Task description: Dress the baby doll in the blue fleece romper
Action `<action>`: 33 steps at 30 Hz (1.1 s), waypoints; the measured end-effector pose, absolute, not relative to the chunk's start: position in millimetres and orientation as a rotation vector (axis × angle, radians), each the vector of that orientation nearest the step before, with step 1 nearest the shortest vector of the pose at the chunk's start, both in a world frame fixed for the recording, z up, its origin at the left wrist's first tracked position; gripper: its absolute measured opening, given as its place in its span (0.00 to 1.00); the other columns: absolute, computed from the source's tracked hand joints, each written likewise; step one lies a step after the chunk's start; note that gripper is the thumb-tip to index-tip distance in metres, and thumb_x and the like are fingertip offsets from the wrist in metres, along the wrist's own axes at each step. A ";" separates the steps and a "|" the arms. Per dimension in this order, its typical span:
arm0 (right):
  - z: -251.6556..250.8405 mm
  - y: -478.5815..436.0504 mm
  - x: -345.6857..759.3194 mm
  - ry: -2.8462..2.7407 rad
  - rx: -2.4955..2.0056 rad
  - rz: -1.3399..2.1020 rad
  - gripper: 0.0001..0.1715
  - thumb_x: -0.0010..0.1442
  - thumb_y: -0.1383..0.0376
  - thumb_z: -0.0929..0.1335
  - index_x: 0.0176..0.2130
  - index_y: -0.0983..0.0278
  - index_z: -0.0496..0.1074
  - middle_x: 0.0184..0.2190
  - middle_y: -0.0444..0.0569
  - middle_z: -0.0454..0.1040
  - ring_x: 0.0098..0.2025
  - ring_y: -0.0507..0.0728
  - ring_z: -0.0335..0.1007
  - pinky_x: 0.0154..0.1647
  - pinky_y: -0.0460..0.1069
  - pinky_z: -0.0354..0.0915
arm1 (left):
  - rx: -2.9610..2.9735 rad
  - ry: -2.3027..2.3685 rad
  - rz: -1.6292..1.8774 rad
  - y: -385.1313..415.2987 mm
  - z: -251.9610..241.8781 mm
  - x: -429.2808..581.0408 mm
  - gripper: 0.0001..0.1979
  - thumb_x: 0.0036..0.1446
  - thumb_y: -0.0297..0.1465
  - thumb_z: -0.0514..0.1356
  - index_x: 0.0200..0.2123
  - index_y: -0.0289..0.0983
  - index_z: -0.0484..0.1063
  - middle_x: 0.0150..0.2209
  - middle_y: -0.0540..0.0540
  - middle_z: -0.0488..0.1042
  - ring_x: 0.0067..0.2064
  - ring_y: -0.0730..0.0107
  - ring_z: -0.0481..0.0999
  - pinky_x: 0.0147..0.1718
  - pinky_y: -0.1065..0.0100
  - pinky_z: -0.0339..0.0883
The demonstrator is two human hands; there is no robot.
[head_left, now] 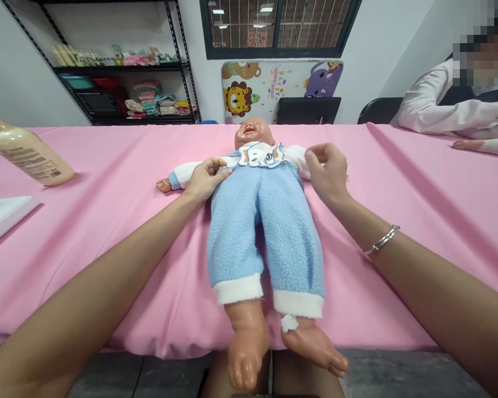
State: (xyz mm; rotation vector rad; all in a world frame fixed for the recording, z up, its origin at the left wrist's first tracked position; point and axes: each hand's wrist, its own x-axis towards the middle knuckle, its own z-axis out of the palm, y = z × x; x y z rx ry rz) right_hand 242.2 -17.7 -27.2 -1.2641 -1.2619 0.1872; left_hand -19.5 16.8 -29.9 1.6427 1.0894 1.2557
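And there's the vinyl baby doll in blue fleece trousers with white cuffs [261, 221], flat on its back mid-way along the pink-clothed table [108, 160], feet jutting past the near edge! The left hand [207, 179] lies open on its chest, steadying it; the right hand [327, 174] bunches by the white sleeve [301, 156], grip unclear. Open pink room both sides, a cream plastic bottle [29, 152] lying toward the left edge.

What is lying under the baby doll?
A pink cloth lies under the baby doll. The cloth directly beneath the doll is covered, and so is whatever surface supports it.
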 end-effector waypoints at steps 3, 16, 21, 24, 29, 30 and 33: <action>-39.5 -22.6 234.5 -1.372 -1.228 0.415 0.17 0.61 0.57 0.67 0.25 0.62 0.65 0.22 0.44 0.62 0.26 0.53 0.58 0.32 0.51 0.55 | 1.639 1.078 1.251 17.7 -29.9 -20.0 0.09 0.50 0.29 0.64 0.34 0.39 0.67 0.37 0.48 0.74 0.41 0.70 0.74 0.42 0.69 0.69; -44.5 -21.1 254.2 -1.427 -1.176 0.932 0.37 0.45 0.35 0.74 0.20 0.63 0.63 0.19 0.41 0.55 0.23 0.50 0.47 0.23 0.48 0.44 | 1.747 1.126 1.113 19.1 -26.1 -26.7 0.07 0.58 0.34 0.62 0.30 0.38 0.70 0.31 0.49 0.72 0.34 0.70 0.70 0.37 0.70 0.65; -45.5 -21.1 253.0 -1.408 -1.199 0.908 0.34 0.49 0.40 0.75 0.20 0.63 0.63 0.18 0.42 0.54 0.23 0.50 0.45 0.23 0.49 0.43 | 1.731 1.106 1.117 17.0 -24.6 -25.2 0.07 0.58 0.33 0.63 0.29 0.38 0.70 0.31 0.49 0.72 0.32 0.71 0.68 0.36 0.70 0.64; -45.8 -20.9 253.1 -1.414 -1.219 0.907 0.36 0.47 0.37 0.74 0.20 0.63 0.63 0.19 0.42 0.55 0.24 0.50 0.45 0.23 0.48 0.43 | 1.743 1.108 1.119 17.2 -24.9 -25.1 0.08 0.58 0.34 0.63 0.29 0.37 0.70 0.30 0.50 0.71 0.32 0.72 0.67 0.35 0.70 0.64; -42.0 -23.4 252.6 -1.417 -1.266 0.953 0.31 0.52 0.43 0.75 0.22 0.64 0.64 0.22 0.43 0.56 0.25 0.50 0.47 0.25 0.49 0.45 | 1.774 1.101 1.119 19.7 -27.0 -25.9 0.09 0.57 0.35 0.63 0.30 0.36 0.69 0.30 0.50 0.70 0.31 0.73 0.66 0.35 0.71 0.62; -41.5 -23.9 252.5 -1.416 -1.269 0.949 0.30 0.54 0.45 0.74 0.22 0.64 0.64 0.22 0.43 0.55 0.25 0.50 0.47 0.25 0.49 0.45 | 1.776 1.095 1.122 20.2 -27.4 -26.0 0.09 0.57 0.35 0.63 0.31 0.36 0.69 0.30 0.50 0.70 0.31 0.73 0.66 0.34 0.71 0.62; -41.3 -24.3 252.6 -1.426 -1.271 0.949 0.29 0.56 0.47 0.74 0.22 0.64 0.63 0.22 0.43 0.55 0.25 0.50 0.47 0.26 0.49 0.44 | 1.776 1.075 1.130 21.4 -28.3 -26.6 0.09 0.57 0.34 0.63 0.30 0.36 0.70 0.30 0.50 0.69 0.31 0.74 0.65 0.33 0.72 0.61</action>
